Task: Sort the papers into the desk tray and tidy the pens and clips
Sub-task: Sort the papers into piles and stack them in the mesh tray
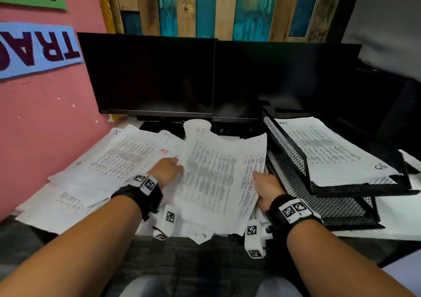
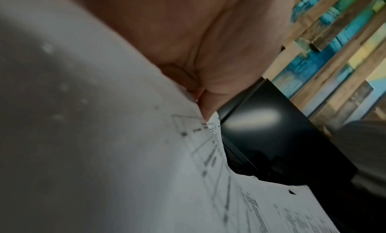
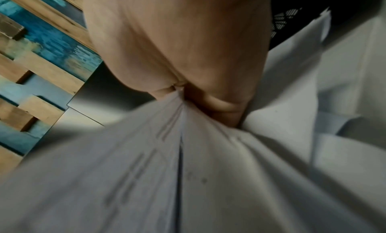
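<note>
Printed white papers [image 1: 127, 157] lie strewn in overlapping layers over the desk in front of two dark, switched-off monitors [image 1: 148, 75], which stand side by side against a wall of brown and teal wooden planks [image 1: 205, 7]. To the right of the heap stands the black wire-mesh desk tray [image 1: 293, 160] with two tiers — its upper tier already carries a printed sheet [image 1: 328, 150], while the mesh of the lower tier shows bare at the near end. Between the hands a bundle of printed sheets [image 1: 214, 178] is raised off the heap, its right edge close beside the tray's left wall. The left hand [image 1: 167, 171] has its fingers tucked under the bundle's left edge, and the left wrist view shows the palm against the paper; just how the fingers curl there cannot be told. The right hand [image 1: 267, 190] pinches the bundle's right edge between thumb and fingers — the right wrist view shows the paper gathered into creases at the pinch. A white plastic cup [image 1: 197, 129] stands behind the bundle, at the foot of the monitors.
</note>
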`<action>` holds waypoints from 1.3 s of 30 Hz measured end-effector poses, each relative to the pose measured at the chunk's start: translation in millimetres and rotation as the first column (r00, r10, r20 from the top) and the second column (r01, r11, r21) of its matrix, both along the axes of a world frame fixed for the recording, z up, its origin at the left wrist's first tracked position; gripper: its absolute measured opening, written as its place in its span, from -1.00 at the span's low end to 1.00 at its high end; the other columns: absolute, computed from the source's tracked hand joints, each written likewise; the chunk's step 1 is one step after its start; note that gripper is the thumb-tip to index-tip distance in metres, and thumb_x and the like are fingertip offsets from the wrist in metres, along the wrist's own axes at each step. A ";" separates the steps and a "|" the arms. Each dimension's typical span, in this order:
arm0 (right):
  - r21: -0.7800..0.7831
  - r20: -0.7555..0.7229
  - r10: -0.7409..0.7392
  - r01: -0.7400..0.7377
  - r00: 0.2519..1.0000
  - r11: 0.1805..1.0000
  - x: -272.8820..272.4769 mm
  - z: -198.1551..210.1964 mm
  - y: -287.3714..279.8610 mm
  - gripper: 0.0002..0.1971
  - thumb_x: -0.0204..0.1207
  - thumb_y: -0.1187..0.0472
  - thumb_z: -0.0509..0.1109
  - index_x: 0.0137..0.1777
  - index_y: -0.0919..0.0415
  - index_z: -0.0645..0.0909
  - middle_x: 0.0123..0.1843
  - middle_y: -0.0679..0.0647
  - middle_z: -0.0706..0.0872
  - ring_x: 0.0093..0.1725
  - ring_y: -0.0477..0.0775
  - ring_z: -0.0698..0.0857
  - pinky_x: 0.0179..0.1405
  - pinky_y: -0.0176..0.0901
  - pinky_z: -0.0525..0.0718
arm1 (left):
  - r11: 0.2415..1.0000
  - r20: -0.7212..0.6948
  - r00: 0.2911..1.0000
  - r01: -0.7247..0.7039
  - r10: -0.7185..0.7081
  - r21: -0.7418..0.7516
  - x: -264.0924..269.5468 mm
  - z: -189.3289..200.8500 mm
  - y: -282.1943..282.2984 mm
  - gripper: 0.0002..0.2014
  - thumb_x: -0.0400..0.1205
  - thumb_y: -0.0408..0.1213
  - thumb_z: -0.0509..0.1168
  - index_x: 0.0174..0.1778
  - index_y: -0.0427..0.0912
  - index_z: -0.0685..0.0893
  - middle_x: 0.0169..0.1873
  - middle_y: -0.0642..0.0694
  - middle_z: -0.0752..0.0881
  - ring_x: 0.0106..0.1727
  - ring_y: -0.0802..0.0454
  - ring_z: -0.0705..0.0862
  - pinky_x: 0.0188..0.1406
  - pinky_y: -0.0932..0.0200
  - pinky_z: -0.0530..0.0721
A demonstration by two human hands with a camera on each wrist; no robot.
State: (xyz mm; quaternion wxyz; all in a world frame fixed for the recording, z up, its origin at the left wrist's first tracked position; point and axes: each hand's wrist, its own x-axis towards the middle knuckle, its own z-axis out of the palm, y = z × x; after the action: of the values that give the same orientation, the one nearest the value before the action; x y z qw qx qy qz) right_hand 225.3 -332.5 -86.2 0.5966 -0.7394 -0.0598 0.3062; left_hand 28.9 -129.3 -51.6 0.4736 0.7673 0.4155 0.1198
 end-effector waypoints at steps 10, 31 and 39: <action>-0.122 0.167 0.090 -0.070 0.982 0.990 -5.7 5.9 -0.5 -0.80 0.54 0.47 0.42 0.10 0.26 0.72 0.05 0.18 0.82 0.05 0.26 0.79 0.17 0.09 0.79 | 0.983 -0.169 0.971 0.178 -0.169 0.045 11.0 -20.0 -9.4 -0.71 0.73 -0.17 0.32 0.29 -0.21 0.74 -0.06 -0.15 0.77 -0.17 -0.07 0.73 -0.17 0.15 0.64; 0.007 0.143 0.093 -0.095 0.985 0.995 -12.3 23.7 -10.5 -0.74 0.60 0.49 0.38 0.09 0.13 0.72 0.05 0.16 0.82 0.13 0.33 0.79 0.25 0.30 0.76 | 0.910 -0.370 0.904 -0.045 0.213 0.413 -56.2 -27.9 49.2 -0.79 0.68 -0.05 0.34 -0.11 -0.03 0.84 -0.31 0.01 0.80 -0.26 -0.02 0.79 -0.34 0.20 0.64; 0.023 0.047 0.120 -0.121 0.992 0.992 -16.7 23.2 -5.2 -0.76 0.66 0.48 0.29 0.02 0.17 0.72 0.13 0.27 0.82 0.15 0.42 0.79 0.26 0.43 0.73 | 0.856 -0.090 0.980 -0.108 0.177 0.506 -45.3 37.2 17.3 -0.59 0.74 -0.21 0.22 -0.47 -0.10 0.41 -0.54 -0.05 0.39 -0.48 -0.04 0.38 -0.44 0.21 0.29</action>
State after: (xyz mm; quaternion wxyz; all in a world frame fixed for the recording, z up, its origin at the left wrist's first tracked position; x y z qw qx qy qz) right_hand 208.6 -337.7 -63.0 0.5849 -0.7336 -0.1218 0.3239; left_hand -16.4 -112.1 -14.4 0.2205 0.8366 0.4571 0.2061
